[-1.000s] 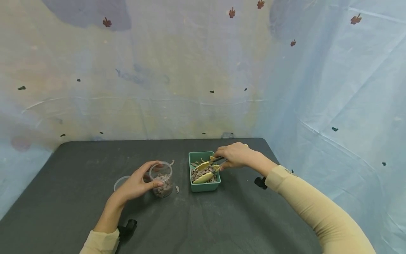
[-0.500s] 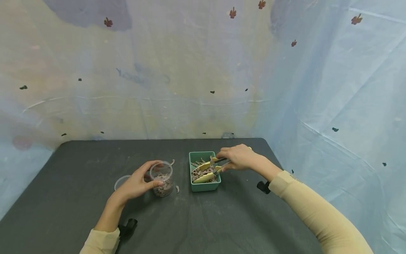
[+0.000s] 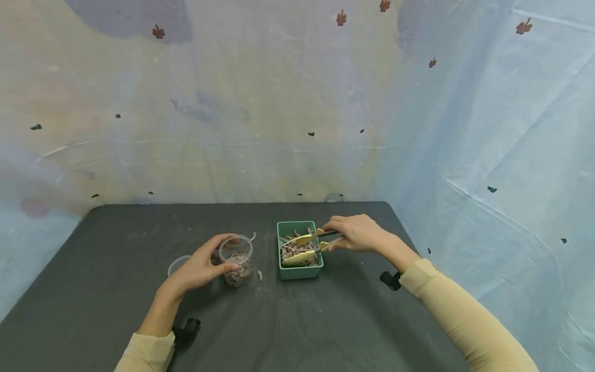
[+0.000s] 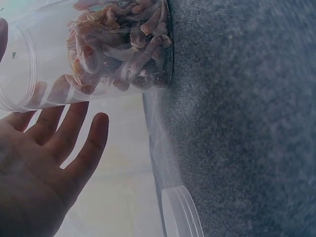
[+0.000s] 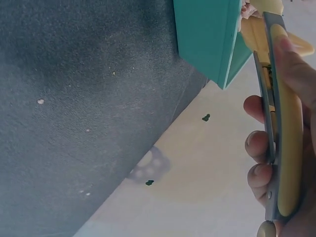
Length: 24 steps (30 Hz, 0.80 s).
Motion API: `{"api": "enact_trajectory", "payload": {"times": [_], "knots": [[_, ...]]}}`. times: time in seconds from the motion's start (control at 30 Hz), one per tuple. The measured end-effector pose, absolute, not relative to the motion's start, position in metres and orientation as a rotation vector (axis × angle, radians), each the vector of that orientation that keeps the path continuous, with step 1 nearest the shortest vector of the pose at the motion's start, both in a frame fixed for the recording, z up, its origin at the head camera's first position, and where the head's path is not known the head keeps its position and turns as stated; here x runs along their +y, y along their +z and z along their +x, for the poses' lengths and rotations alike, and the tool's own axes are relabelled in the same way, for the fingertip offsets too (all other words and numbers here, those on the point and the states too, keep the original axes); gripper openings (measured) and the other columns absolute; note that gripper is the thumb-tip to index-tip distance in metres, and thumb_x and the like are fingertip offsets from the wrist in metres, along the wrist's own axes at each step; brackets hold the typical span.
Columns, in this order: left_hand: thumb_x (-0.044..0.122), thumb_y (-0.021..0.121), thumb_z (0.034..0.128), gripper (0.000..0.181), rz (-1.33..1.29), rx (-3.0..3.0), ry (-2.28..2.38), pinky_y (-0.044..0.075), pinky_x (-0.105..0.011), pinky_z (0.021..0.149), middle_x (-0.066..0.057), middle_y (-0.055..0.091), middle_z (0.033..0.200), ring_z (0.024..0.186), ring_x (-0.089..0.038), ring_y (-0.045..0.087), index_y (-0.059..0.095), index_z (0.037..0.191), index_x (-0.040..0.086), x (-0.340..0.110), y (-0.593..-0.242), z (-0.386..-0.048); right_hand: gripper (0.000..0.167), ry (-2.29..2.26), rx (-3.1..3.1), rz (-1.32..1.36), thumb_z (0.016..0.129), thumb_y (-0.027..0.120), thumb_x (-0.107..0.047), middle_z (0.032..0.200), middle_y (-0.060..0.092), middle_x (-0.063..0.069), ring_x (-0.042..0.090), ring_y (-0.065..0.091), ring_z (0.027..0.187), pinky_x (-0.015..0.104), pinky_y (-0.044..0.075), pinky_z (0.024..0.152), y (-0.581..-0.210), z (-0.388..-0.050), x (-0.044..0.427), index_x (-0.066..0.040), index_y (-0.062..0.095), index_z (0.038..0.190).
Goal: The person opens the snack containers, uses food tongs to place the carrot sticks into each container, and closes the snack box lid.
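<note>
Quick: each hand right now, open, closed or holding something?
Left hand: holding the clear jar between thumb and fingers.
Right hand: gripping the yellow tongs by the handles.

A pale, blotchy sheet (image 3: 260,103) with brown leaf shapes (image 3: 341,19) and dark spots (image 3: 491,189) hangs behind the dark surface (image 3: 344,330).

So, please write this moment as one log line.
left hand: holds clear plastic jar | right hand: grips yellow tongs at green bin | clear lid: on table

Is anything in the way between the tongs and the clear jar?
Yes, the left wall of the green box stands between the tongs and the jar. A small loose strip lies in the gap too.
</note>
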<state>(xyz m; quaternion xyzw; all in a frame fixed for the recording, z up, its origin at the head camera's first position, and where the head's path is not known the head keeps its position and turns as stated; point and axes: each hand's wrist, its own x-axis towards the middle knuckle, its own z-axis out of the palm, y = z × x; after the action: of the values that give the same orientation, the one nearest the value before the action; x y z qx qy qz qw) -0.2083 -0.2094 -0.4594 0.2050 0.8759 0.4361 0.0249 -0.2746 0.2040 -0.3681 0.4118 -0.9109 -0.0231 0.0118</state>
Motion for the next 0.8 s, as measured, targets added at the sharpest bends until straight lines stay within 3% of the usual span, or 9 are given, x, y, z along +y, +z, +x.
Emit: {"api": "enact_trajectory", "payload": {"times": [0.53,0.8], "knots": [[0.037,0.072,0.0917,0.067,0.634,2.708,1.347,0.047,-0.048,0.091,-0.007,0.048,0.146,0.129,-0.036,0.051,0.04,0.149,0.023,-0.208,-0.459,-0.21,0.055,0.137,-2.853,1.109,0.087,0.065,-0.06,0.111,0.067,-0.003,0.005,0.06,0.075,0.022,0.043,0.059,-0.391,-0.266,0.225,-0.023,0.064,0.128],[0.04,0.072,0.091,0.07,0.609,2.717,1.333,0.046,-0.049,0.093,-0.006,0.048,0.147,0.13,-0.035,0.051,0.038,0.149,0.023,-0.209,-0.459,-0.208,0.051,0.266,-2.811,1.084,0.086,0.074,-0.047,0.109,0.066,-0.005,0.002,0.051,0.07,0.021,0.037,0.057,-0.403,-0.26,0.232,-0.021,0.065,0.129]]}}
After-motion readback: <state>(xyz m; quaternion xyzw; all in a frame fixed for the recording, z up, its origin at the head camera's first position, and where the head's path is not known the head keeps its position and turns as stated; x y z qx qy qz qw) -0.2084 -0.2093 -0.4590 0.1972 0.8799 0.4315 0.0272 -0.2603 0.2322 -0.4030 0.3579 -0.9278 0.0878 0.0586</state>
